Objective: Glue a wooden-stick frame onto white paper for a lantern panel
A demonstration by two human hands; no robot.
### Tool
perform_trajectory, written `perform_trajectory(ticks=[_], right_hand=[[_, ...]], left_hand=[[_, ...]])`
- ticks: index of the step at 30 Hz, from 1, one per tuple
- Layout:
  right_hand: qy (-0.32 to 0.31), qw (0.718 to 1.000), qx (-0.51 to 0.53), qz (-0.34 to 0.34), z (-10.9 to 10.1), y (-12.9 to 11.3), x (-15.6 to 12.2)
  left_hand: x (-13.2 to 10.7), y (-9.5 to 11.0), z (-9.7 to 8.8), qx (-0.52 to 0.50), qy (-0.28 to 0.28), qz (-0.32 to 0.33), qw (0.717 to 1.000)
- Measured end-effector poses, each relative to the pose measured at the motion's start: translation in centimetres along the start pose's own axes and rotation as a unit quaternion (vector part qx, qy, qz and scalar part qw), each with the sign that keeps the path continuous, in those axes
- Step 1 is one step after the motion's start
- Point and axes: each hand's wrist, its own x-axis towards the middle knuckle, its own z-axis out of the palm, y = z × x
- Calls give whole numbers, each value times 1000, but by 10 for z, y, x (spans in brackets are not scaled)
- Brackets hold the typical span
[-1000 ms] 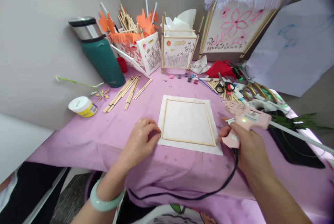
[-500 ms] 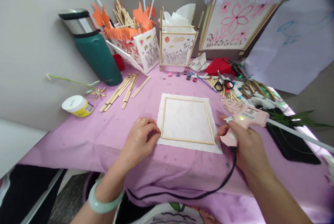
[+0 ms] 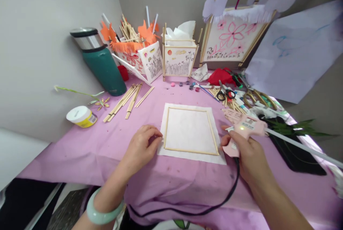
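Observation:
A square white sheet (image 3: 189, 130) lies flat on the purple tablecloth, with a square frame of thin wooden sticks (image 3: 190, 151) on it. My left hand (image 3: 142, 148) is at the sheet's left edge, thumb and forefinger closed together on it. My right hand (image 3: 248, 151) grips a pink glue gun (image 3: 248, 123), its nozzle pointing left and its small light lit. A long white glue stick (image 3: 300, 144) sticks out of the gun's back. Some of the right fingers, partly hidden behind the gun's handle, are close to the sheet's right edge.
A black cord (image 3: 198, 211) loops from the gun along the table's front. At left are a green bottle (image 3: 103, 67), a white-lidded jar (image 3: 82, 116) and bundled sticks (image 3: 122, 103). Decorated paper lanterns (image 3: 179, 58) stand behind. Scissors (image 3: 225, 92) and a black tablet-like slab (image 3: 300, 156) lie right.
The view has tilted up a little, so everything sits slightly lower. Both hands, the sheet and the glue gun keep nearly the same places relative to one another.

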Motion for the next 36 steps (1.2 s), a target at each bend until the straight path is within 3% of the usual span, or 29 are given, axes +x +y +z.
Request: perform_trajectory(ticks=[3, 11, 22, 36], right_hand=[[2, 1000, -7, -1, 0, -1, -1], [-35, 999, -14, 19, -2, -1, 0], [-53, 998, -6, 32, -4, -3, -1], [-41, 999, -23, -1, 0, -11, -3]], left_hand=[[9, 5, -1, 25, 12, -10, 1000], [22, 8, 7, 139, -35, 3, 990], [26, 9, 8, 136, -50, -14, 989], [29, 7, 9, 152, -50, -10, 987]])
